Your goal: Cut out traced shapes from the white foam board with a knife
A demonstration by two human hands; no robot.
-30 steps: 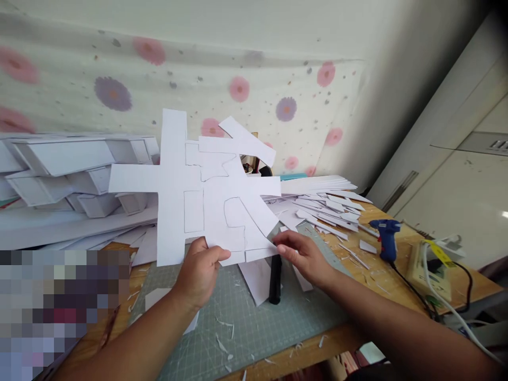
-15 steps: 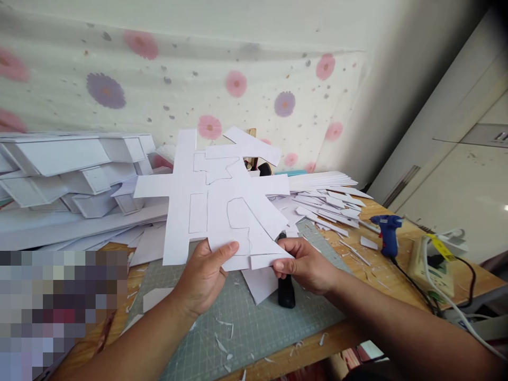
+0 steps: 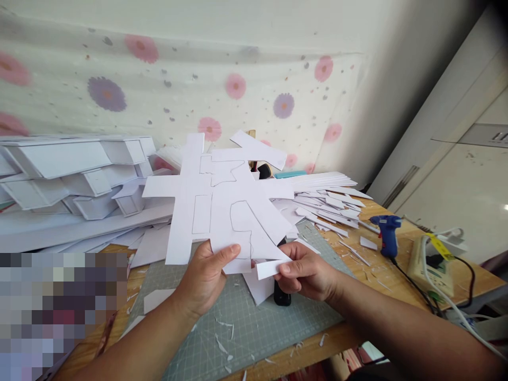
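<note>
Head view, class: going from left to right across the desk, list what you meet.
Stack of white folded boxes → left hand holding cut paper sheets → right hand → blue glue gun → power strip.

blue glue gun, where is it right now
In the head view the blue glue gun stands on the wooden table at the right, beyond the right hand, between the white paper strips and the power strip.

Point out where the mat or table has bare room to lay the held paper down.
Barest: the near part of the cutting mat, below the left hand and right hand, with only small scraps. Some wood shows beside the glue gun. Crowded: the foam-board stacks at left and the paper strips behind.
</note>
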